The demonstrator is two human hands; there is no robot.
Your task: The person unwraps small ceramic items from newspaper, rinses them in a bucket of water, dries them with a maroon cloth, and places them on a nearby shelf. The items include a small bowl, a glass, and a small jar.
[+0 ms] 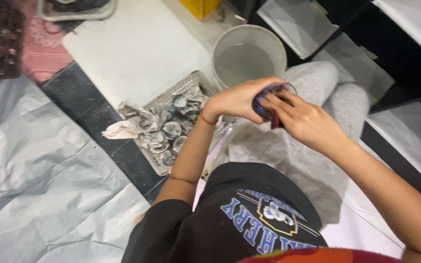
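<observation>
Bucket (249,51) of cloudy water stands just beyond your hands; beside it, the basket (171,126) looks full of paper-wrapped pieces, so much work seems left. Just in front of the bucket your left hand (242,100) grips the blue glass (271,100), mouth tilted toward the bucket, while your right hand (305,119) fingers curl inside it.

I count two hands of mine, the left hand (237,100) and the right hand (305,119), together on one dark blue glass (269,100). One pale bucket (249,56) of cloudy water stands far from me, one grey basket (174,119) of paper-wrapped pieces, too many to count, at left, one yellow box (198,7) farther off
</observation>
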